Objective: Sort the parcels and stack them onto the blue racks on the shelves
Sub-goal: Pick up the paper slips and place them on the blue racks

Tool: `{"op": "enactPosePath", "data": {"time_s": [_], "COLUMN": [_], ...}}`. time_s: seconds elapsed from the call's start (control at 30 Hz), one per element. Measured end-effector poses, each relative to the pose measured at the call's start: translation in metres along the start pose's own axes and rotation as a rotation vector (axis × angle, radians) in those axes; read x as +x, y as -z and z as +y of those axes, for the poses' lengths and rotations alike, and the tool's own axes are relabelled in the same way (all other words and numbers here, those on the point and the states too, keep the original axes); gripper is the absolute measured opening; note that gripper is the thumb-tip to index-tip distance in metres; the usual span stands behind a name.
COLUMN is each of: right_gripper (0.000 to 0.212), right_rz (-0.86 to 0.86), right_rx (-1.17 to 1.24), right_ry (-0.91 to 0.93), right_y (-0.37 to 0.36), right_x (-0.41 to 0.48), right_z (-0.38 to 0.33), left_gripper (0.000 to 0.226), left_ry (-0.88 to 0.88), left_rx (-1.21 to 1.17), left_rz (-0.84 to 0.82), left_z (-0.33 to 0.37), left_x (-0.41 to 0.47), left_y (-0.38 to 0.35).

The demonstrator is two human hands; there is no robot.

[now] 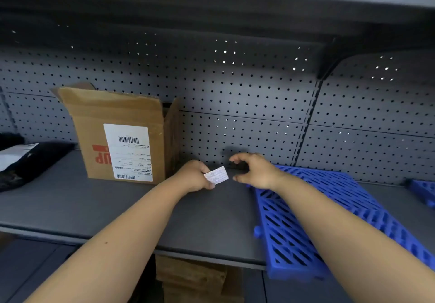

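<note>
A small white rectangular paper slip (216,175) is pinched at its left end between the thumb and fingers (210,186) of the left hand (194,176), at the centre of the frame. The right end of the slip projects free, above the grey metal shelf (94,203). The right hand (256,170) is held just right of the slip and apart from it. Its fingers (236,159) and thumb are curved and spread, and nothing is gripped. This hand is positioned over the far left corner of the blue slotted plastic rack (317,213), which lies flat on the shelf at lower right and overhangs the front edge.

The slip is thin and flat, with faint printed lines on its face. The print is too small to be read.

A brown corrugated cardboard box (122,119) stands upright left of centre, touching the grey perforated back panel (235,95), with its top flaps raised. A white shipping label (128,152) with two barcodes is fixed to its front face. Red letters reading "UP", inverted, are partly covered by the label. The remaining label text is not legible.

A black plastic mailer bag (30,161) bearing a white label lies at the left edge of the frame. A second blue rack (423,192) is partly seen at the right edge.
</note>
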State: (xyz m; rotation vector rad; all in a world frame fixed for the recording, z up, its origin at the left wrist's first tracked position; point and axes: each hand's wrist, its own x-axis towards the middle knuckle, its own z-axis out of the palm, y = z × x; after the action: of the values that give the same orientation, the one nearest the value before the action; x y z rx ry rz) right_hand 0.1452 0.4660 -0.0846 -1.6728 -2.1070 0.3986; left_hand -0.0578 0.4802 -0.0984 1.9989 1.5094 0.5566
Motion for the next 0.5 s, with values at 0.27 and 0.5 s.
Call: {"op": "enactPosePath", "data": {"time_s": [0.27, 0.5], "right_gripper": [0.026, 0.01], "right_rz": [0.137, 0.324], "right_rx": [0.446, 0.509], "right_ry": [-0.091, -0.183], "right_y": [0.023, 0.051], "right_x": [-0.013, -0.052], "right_z": [0.003, 0.024], "left_gripper": [0.006, 0.007], "left_ry": [-0.094, -0.251], "left_rx": [-0.242, -0.227], "left_rz": [-0.013, -0.142], "left_z": [0.03, 0.081], "left_x": [0.017, 0.031], "left_y": [0.002, -0.02]}}
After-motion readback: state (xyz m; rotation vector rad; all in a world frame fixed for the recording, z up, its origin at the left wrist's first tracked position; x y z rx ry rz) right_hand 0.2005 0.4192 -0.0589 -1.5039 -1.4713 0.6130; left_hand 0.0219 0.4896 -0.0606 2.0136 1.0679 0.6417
